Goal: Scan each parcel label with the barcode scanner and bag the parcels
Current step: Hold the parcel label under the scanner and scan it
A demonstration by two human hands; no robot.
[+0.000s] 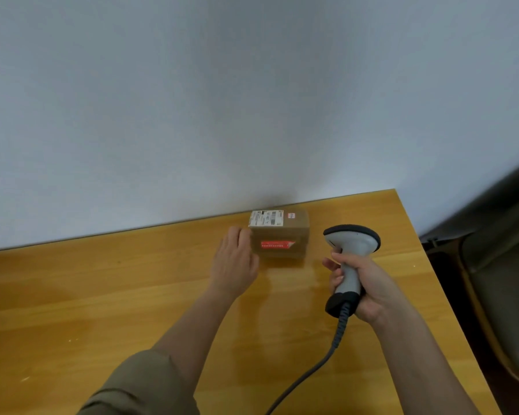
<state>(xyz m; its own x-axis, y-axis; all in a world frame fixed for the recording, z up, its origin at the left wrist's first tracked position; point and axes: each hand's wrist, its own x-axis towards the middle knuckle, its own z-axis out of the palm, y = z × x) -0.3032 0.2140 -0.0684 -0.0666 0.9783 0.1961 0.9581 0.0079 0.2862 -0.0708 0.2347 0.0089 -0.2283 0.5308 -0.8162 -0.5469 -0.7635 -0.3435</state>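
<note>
Gripping smooth plastic scanner, right hand | boxy cardboard parcel

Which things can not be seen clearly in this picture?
Head view only:
- White label on top of the cardboard parcel: print too small to read.
- Left hand fingertips: hidden behind the parcel's side.
- Scanner trigger: covered by the right hand.
- Scanner cable: cut off by the bottom edge.
- Chair: cut off by the right edge.
- No bag in view.
</note>
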